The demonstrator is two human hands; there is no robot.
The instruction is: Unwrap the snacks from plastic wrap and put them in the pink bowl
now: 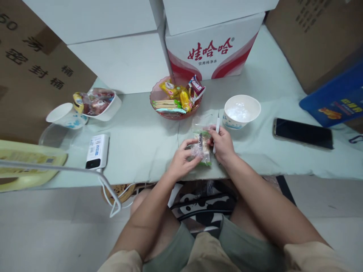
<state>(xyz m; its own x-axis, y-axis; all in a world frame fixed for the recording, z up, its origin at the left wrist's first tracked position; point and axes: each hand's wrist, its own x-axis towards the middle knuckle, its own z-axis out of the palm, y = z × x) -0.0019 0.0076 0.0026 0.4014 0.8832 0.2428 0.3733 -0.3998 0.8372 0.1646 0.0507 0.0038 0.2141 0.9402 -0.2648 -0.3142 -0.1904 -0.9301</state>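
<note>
My left hand (183, 158) and my right hand (224, 145) both grip a small clear bag (203, 149) of wrapped snacks, resting on the pale green tabletop (141, 143) near its front edge. My right hand also holds a white pen (217, 124) that points away from me. A pink bowl (176, 113) filled with several wrapped snacks stands just beyond the bag. A white paper bowl (242, 110) with clear plastic inside stands to the right of the pen.
A phone (303, 133) lies at the right, a white power bank (98, 151) with a cable at the left. Two white cups (66, 115), one holding snacks (96, 102), stand at the far left. Cartons (212, 49) line the back edge.
</note>
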